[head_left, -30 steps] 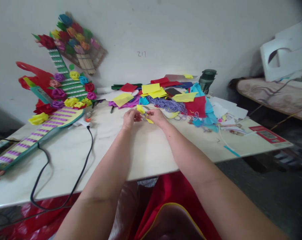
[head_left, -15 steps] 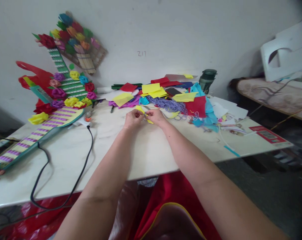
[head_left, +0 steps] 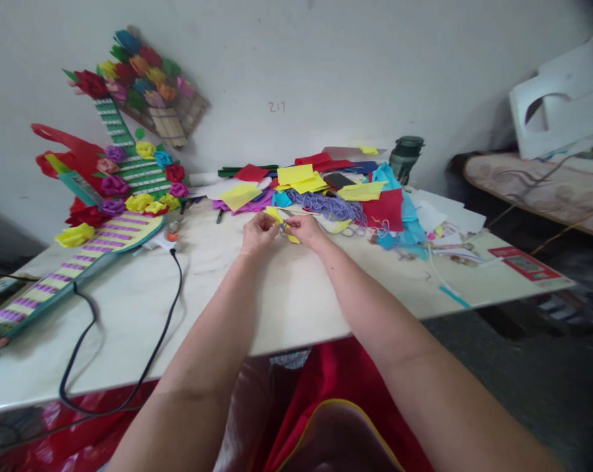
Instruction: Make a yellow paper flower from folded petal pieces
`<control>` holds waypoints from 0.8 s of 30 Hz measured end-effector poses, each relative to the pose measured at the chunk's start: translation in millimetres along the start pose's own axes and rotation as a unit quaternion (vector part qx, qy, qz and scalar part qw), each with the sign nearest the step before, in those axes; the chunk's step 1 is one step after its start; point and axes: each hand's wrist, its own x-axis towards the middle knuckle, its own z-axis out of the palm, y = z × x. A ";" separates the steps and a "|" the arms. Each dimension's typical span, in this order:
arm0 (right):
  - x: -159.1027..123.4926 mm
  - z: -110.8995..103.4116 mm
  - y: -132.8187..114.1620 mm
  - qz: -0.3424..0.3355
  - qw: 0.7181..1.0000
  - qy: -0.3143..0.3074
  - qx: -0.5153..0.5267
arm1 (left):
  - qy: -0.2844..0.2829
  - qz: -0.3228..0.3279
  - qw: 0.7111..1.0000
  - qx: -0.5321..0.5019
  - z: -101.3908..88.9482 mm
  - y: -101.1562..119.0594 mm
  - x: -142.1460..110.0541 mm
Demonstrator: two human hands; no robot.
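both hands [head_left: 281, 233] pinch yellow paper [head_left: 274, 214] above open tabletop [head_left: 296, 295].

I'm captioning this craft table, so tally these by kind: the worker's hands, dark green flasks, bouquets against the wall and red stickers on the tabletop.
Hands: 2 (left hand, right hand)
Dark green flask: 1
Bouquet: 1
Red sticker: 1
Total: 5

both forearms reach forward, left hand [head_left: 259, 234] and right hand [head_left: 303, 231] close together, fingers bent.
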 end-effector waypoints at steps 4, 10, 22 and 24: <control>2.4 -0.2 2.6 -0.030 0.999 0.010 -0.035 | -0.022 0.052 0.995 0.080 0.1 1.8 -0.8; 4.3 0.8 5.4 -0.029 0.999 0.007 -0.036 | -0.031 0.051 0.992 0.113 0.3 3.6 -1.1; -0.3 -0.8 -2.7 0.025 0.999 0.020 -0.004 | -0.023 -0.037 0.999 0.005 -0.3 -4.9 1.4; 0.4 -0.4 -1.8 0.027 0.999 0.022 0.002 | -0.025 -0.042 0.999 -0.006 -0.6 -3.6 1.3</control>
